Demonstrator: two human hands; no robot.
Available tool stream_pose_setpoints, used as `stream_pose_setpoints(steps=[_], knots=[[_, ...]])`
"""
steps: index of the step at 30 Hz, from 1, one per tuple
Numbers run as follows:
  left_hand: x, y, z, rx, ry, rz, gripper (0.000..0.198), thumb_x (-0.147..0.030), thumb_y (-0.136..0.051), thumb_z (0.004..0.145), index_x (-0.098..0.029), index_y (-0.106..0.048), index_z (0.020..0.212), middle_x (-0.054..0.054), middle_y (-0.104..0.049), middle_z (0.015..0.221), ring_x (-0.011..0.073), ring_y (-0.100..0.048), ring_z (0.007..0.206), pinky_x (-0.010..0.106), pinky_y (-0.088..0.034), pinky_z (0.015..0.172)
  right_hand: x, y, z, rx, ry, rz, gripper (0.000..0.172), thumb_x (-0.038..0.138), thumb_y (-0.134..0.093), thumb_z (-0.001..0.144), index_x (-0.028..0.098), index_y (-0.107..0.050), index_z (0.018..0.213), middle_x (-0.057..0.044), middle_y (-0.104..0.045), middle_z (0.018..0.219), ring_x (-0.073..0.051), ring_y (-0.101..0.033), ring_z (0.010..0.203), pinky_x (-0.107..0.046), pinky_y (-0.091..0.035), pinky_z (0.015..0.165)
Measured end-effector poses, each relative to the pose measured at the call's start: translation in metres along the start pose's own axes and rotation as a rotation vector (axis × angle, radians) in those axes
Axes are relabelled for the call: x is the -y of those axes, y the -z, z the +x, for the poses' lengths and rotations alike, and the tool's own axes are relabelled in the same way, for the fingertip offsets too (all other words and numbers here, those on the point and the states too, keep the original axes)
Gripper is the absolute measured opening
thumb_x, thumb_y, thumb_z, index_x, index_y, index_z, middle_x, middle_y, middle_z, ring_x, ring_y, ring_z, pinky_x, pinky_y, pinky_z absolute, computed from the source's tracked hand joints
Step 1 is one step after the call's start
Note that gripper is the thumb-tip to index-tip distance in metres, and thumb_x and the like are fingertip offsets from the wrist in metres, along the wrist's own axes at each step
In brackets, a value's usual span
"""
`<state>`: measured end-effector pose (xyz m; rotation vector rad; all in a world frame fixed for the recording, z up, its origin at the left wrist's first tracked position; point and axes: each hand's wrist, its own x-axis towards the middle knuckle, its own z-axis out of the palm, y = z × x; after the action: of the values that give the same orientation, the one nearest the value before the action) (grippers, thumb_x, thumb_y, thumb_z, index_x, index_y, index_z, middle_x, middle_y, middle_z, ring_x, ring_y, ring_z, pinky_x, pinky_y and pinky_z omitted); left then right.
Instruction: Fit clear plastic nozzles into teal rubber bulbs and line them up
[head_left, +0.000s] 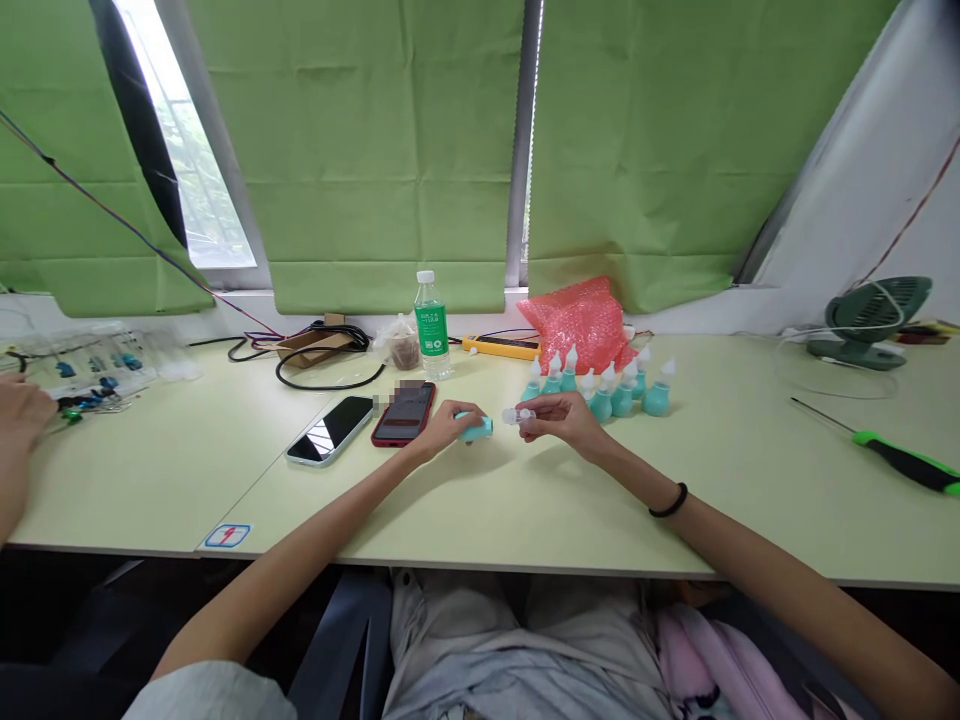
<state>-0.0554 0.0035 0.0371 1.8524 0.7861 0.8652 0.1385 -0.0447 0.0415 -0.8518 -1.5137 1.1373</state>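
My left hand (pixel 448 430) is closed round a teal bulb (pixel 477 429), which lies on its side with its opening toward the right. My right hand (pixel 562 420) pinches a small clear nozzle piece (pixel 517 416) by its right end. A narrow gap separates bulb and nozzle piece, both held just above the table (pixel 450 510). Behind my right hand stand several teal bulbs (pixel 656 399) with whitish pointed tips, upright in a loose group.
Two phones (pixel 330 430) lie left of my left hand. Behind are a water bottle (pixel 432 330), a cardboard box (pixel 315 347), a yellow tool (pixel 502 347) and red bubble wrap (pixel 581 325). Rightward lie a screwdriver (pixel 900 460) and green fan (pixel 874 315). Another person's hand (pixel 22 420) rests far left.
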Motion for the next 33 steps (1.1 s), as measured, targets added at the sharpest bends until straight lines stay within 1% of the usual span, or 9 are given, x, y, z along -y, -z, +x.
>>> stream_pose_setpoints(steps=[6, 10, 13, 16, 19, 22, 27, 30, 33], knots=[[0.003, -0.010, -0.005, 0.150, 0.132, -0.341, 0.020, -0.027, -0.043, 0.066, -0.010, -0.051, 0.059, 0.002, -0.048, 0.047, 0.0084, -0.042, 0.038, 0.021, -0.032, 0.035, -0.007, -0.009, -0.005, 0.029, 0.122, -0.183, 0.026, 0.028, -0.063, 0.058, 0.013, -0.063, 0.080, -0.002, -0.059, 0.061, -0.011, -0.054, 0.051, -0.029, -0.051, 0.053], [-0.004, -0.007, -0.011, 0.252, 0.207, -0.431, 0.021, -0.030, -0.050, 0.065, -0.009, -0.051, 0.067, 0.002, -0.049, 0.050, 0.0056, -0.038, 0.036, 0.018, -0.026, 0.032, -0.012, -0.012, -0.008, 0.041, 0.183, -0.341, 0.027, 0.031, -0.060, 0.062, 0.014, -0.063, 0.082, -0.004, -0.060, 0.066, -0.011, -0.054, 0.053, -0.028, -0.050, 0.050], [-0.006, -0.005, -0.014, 0.274, 0.219, -0.370, 0.026, -0.025, -0.063, 0.057, -0.010, -0.053, 0.075, -0.001, -0.046, 0.051, 0.0037, -0.036, 0.037, 0.017, -0.024, 0.033, -0.014, -0.012, -0.010, 0.028, 0.278, -0.500, 0.026, 0.033, -0.057, 0.065, 0.016, -0.063, 0.084, -0.005, -0.062, 0.070, -0.013, -0.054, 0.056, -0.027, -0.050, 0.051], [-0.005, -0.005, -0.015, 0.256, 0.213, -0.216, 0.030, -0.024, -0.069, 0.049, -0.008, -0.056, 0.071, -0.002, -0.044, 0.049, 0.0039, -0.037, 0.038, 0.018, -0.028, 0.034, -0.018, -0.011, -0.011, 0.072, 0.419, -0.693, 0.025, 0.032, -0.053, 0.069, 0.018, -0.061, 0.088, -0.006, -0.062, 0.072, -0.013, -0.054, 0.058, -0.028, -0.048, 0.054], [-0.005, -0.006, -0.016, 0.226, 0.178, -0.092, 0.031, -0.028, -0.069, 0.048, -0.007, -0.058, 0.069, -0.002, -0.044, 0.048, 0.0037, -0.037, 0.038, 0.019, -0.031, 0.035, -0.023, -0.009, -0.012, 0.149, 0.551, -0.869, 0.024, 0.029, -0.047, 0.075, 0.018, -0.059, 0.092, -0.009, -0.062, 0.080, -0.016, -0.055, 0.066, -0.033, -0.045, 0.063], [-0.005, -0.007, -0.017, 0.187, 0.152, -0.012, 0.035, -0.031, -0.068, 0.048, -0.007, -0.059, 0.071, -0.001, -0.047, 0.049, 0.0038, -0.038, 0.036, 0.019, -0.033, 0.036, -0.024, -0.010, -0.012, 0.196, 0.622, -1.008, 0.025, 0.026, -0.039, 0.079, 0.016, -0.056, 0.095, -0.012, -0.060, 0.088, -0.019, -0.054, 0.078, -0.036, -0.042, 0.071], [0.000, -0.011, -0.017, 0.099, 0.133, 0.117, 0.040, -0.034, -0.068, 0.047, -0.007, -0.059, 0.076, -0.001, -0.048, 0.049, 0.0044, -0.039, 0.034, 0.018, -0.033, 0.033, -0.020, -0.011, -0.014, 0.219, 0.581, -1.047, 0.027, 0.028, -0.037, 0.080, 0.015, -0.056, 0.093, -0.012, -0.060, 0.082, -0.019, -0.054, 0.075, -0.034, -0.042, 0.068], [0.004, -0.014, -0.018, 0.054, 0.094, 0.159, 0.038, -0.035, -0.066, 0.048, -0.009, -0.059, 0.075, -0.002, -0.046, 0.049, 0.0044, -0.038, 0.034, 0.018, -0.031, 0.032, -0.018, -0.012, -0.013, 0.196, 0.491, -0.910, 0.025, 0.032, -0.043, 0.077, 0.017, -0.060, 0.087, -0.007, -0.061, 0.069, -0.015, -0.053, 0.061, -0.029, -0.043, 0.060], [0.003, -0.017, -0.020, 0.036, 0.054, 0.183, 0.034, -0.035, -0.065, 0.051, -0.010, -0.059, 0.072, -0.002, -0.045, 0.049, 0.0039, -0.037, 0.033, 0.017, -0.030, 0.032, -0.017, -0.012, -0.012, 0.169, 0.317, -0.691, 0.027, 0.036, -0.048, 0.072, 0.017, -0.062, 0.085, -0.003, -0.059, 0.061, -0.011, -0.049, 0.051, -0.023, -0.042, 0.048]])
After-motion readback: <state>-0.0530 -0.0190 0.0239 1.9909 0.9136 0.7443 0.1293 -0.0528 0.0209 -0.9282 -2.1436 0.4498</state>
